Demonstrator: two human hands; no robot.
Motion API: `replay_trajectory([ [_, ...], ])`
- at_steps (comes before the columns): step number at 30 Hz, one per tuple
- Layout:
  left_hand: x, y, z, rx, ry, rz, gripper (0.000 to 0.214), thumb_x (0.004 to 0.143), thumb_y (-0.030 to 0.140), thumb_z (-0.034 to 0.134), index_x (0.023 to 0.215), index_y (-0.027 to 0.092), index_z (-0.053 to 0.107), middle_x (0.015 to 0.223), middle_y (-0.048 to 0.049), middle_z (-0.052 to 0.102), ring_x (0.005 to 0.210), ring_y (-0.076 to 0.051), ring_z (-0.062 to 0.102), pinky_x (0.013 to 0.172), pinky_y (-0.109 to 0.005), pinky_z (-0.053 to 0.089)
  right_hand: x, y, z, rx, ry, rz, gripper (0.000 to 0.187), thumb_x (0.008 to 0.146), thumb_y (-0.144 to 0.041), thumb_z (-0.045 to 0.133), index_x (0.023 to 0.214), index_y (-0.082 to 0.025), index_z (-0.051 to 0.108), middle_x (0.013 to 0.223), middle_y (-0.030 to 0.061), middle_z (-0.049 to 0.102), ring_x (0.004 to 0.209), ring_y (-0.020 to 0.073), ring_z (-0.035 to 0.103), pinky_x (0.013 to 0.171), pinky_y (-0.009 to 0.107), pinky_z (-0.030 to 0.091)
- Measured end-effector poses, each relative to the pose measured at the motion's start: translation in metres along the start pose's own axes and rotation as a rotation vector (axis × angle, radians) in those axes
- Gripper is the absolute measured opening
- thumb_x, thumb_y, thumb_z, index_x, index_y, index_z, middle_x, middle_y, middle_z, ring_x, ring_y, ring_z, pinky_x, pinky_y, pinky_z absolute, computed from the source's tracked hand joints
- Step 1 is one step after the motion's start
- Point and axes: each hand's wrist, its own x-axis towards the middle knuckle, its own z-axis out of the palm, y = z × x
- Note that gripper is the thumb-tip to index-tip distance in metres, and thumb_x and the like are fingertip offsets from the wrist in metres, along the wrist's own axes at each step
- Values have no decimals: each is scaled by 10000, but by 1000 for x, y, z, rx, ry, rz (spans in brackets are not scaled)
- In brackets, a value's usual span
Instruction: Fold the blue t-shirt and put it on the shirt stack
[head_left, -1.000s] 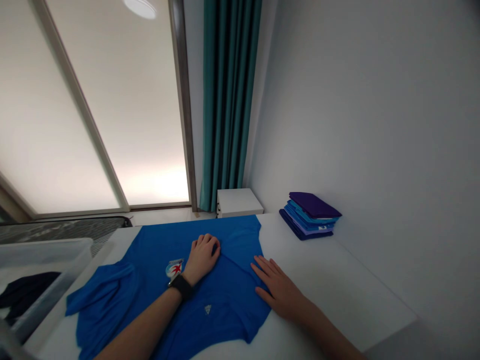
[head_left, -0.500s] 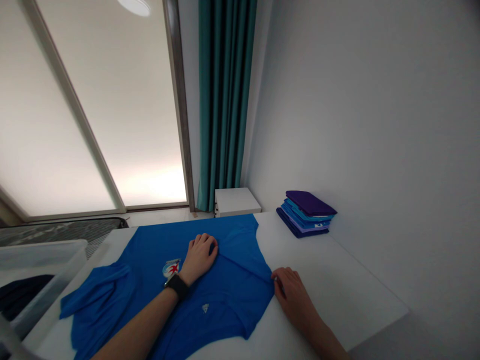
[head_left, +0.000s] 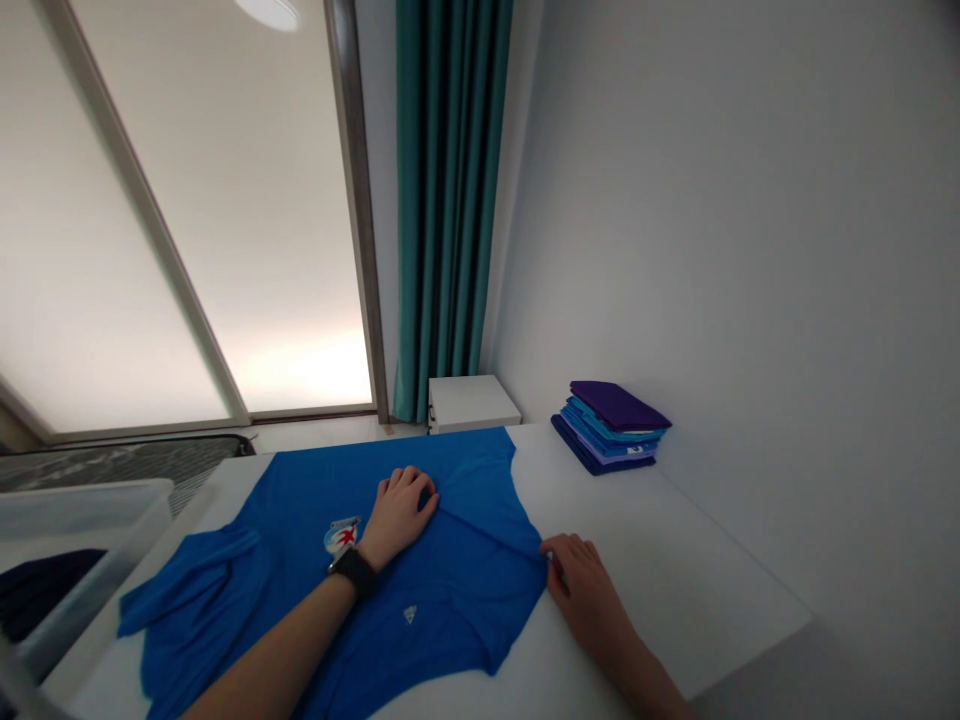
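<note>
A bright blue T-shirt (head_left: 315, 540) with a small red and white badge lies spread on the white table (head_left: 675, 540). My left hand (head_left: 399, 512), a black watch on its wrist, rests on the middle of the shirt with its fingers curled and pressed down on the cloth. At the shirt's right edge my right hand (head_left: 581, 580) has its fingers pinched together on the fabric where the sleeve meets the table.
A stack of folded blue and purple shirts (head_left: 611, 425) sits at the table's far right by the wall. A clear plastic bin (head_left: 82, 545) holding dark clothing stands at the left. Beyond the table are a small white cabinet (head_left: 471, 402), a teal curtain (head_left: 442, 200) and a large window.
A second ago my right hand lay flat with fingers spread on the shirt's right side; it has slid to the edge and closed on the fabric. My left hand has stayed put.
</note>
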Motion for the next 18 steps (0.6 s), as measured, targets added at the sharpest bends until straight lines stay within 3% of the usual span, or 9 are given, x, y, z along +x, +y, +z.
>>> replay_trajectory([
  [6, 0, -2, 1, -13, -5, -9, 169, 905, 328, 468, 902, 231, 607, 1039, -52, 578, 998, -239, 505, 882, -396, 359, -3, -3, -3, -54, -5, 65, 86, 838, -130, 498, 826, -216, 496, 766, 20, 573, 745, 200, 548, 726, 348, 400],
  [10, 0, -2, 2, -16, -2, -4, 166, 904, 320, 465, 896, 227, 603, 1034, -54, 576, 992, -238, 498, 883, -396, 357, 5, -9, -6, -90, -31, 70, 108, 824, -185, 584, 903, -228, 523, 871, 29, 595, 836, 217, 565, 753, 353, 414],
  [13, 0, -1, 1, -15, 0, -7, 162, 902, 309, 461, 894, 227, 600, 1034, -55, 577, 996, -239, 494, 884, -399, 356, 14, -11, -7, -138, -56, 37, 147, 842, -176, 575, 970, -240, 541, 960, 40, 594, 886, 218, 567, 767, 348, 424],
  [18, 0, 0, 0, -17, -12, -11, 164, 903, 317, 461, 914, 233, 602, 1051, -56, 577, 1009, -242, 493, 897, -402, 355, 23, -10, -6, -305, -94, -60, 109, 898, -149, 484, 834, -221, 535, 882, 45, 589, 814, 201, 552, 726, 330, 408],
])
